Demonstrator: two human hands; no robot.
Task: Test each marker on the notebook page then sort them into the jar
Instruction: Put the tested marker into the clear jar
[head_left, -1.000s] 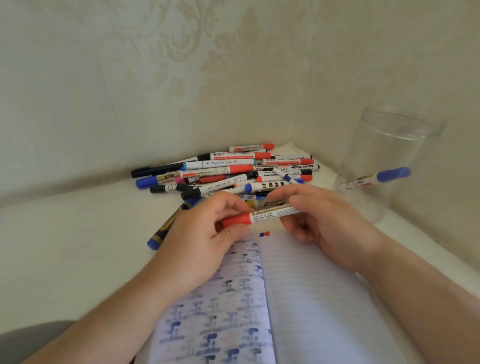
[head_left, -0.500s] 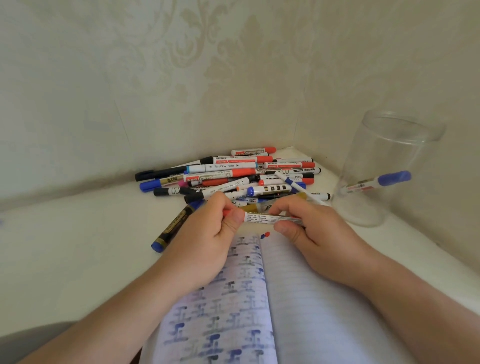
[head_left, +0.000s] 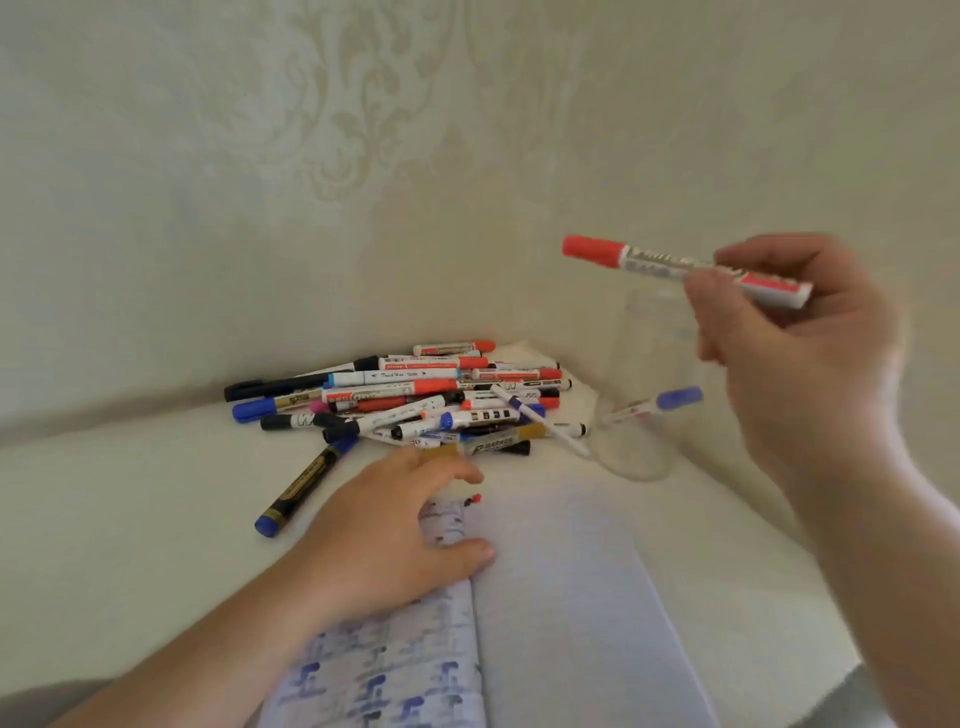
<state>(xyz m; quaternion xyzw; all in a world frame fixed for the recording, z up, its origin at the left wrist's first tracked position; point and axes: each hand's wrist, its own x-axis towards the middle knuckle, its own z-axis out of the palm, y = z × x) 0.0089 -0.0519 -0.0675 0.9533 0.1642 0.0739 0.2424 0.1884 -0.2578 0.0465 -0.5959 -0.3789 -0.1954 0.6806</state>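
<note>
- Red-capped marker (head_left: 680, 266) is up in the air, lying nearly level, its cap pointing left and its white barrel running back into the right hand (head_left: 800, 353).
- That right hand pinches the barrel between thumb and fingertips, raised above and in front of the jar; the hand is blurred, so the finer lie of the fingers is hard to read.
- Jar (head_left: 641, 415), clear and upright, stands on the white tabletop (head_left: 130, 499) near the corner of the wall, just right of the pile; one blue-capped marker (head_left: 655, 405) leans inside it.
- Left hand (head_left: 395, 535) rests on the open notebook (head_left: 561, 597), fingers loosely spread and holding nothing, thumb lying along the centre fold.
- Near the top of the fold I can see a small red mark (head_left: 472, 500) on the page.
- The left page carries a printed blue-grey pattern; the right page is pale and lined.
- Behind the notebook sits the pile of markers (head_left: 415, 397), a jumble of red, blue and black caps pushed toward the wall.
- One black-and-gold marker with a blue cap (head_left: 304, 486) lies apart from the pile, slanting toward the left hand.
</note>
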